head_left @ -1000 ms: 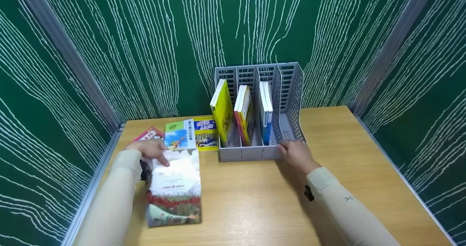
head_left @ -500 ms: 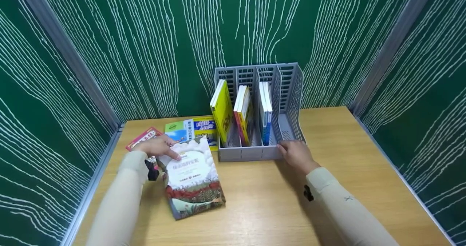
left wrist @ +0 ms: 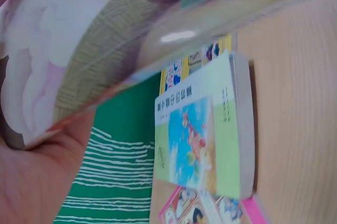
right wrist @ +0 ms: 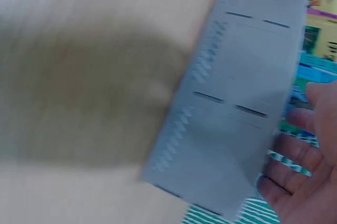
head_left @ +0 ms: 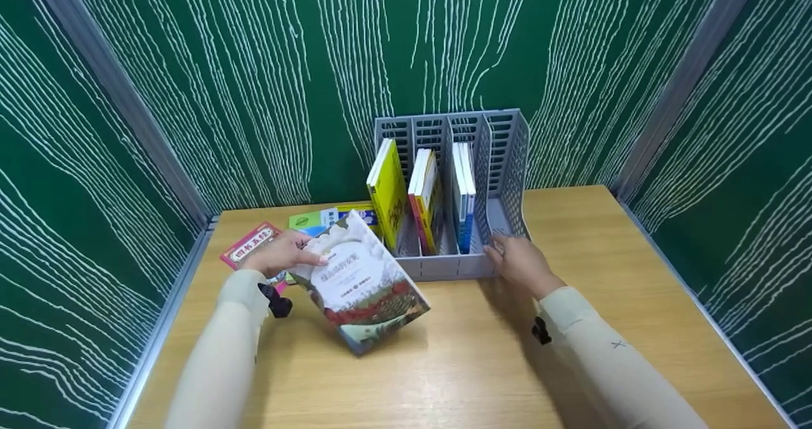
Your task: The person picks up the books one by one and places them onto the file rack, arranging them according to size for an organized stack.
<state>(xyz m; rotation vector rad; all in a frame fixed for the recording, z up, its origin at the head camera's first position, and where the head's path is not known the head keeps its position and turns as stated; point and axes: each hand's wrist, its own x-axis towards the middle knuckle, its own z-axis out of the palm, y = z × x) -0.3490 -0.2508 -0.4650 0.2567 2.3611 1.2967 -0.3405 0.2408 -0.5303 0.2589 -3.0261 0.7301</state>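
Observation:
My left hand (head_left: pixel 277 255) grips a paperback book (head_left: pixel 361 284) by its upper left edge, thumb on the pale illustrated cover. The book is slanted, its lower corner to the right, held over the table. In the left wrist view the book (left wrist: pixel 121 40) fills the top, above a green-and-blue book (left wrist: pixel 197 134). My right hand (head_left: pixel 523 265) is at the front right corner of a grey file rack (head_left: pixel 438 268). In the right wrist view its loosely bent fingers (right wrist: pixel 300 153) reach the rack's front rim.
Yellow books (head_left: pixel 388 194), red-and-yellow books (head_left: pixel 424 200) and blue-and-white books (head_left: pixel 464 197) stand in three of the rack's slots. The rightmost slot (head_left: pixel 501 216) shows its bare floor. A pink-bordered book (head_left: pixel 250 244) and a yellow-and-blue book (head_left: pixel 363 212) lie left of the rack.
My left hand has raised the book from the left pile, moving it right and turning it so its lower end swings right. My right hand has loosened slightly at the rack's corner.

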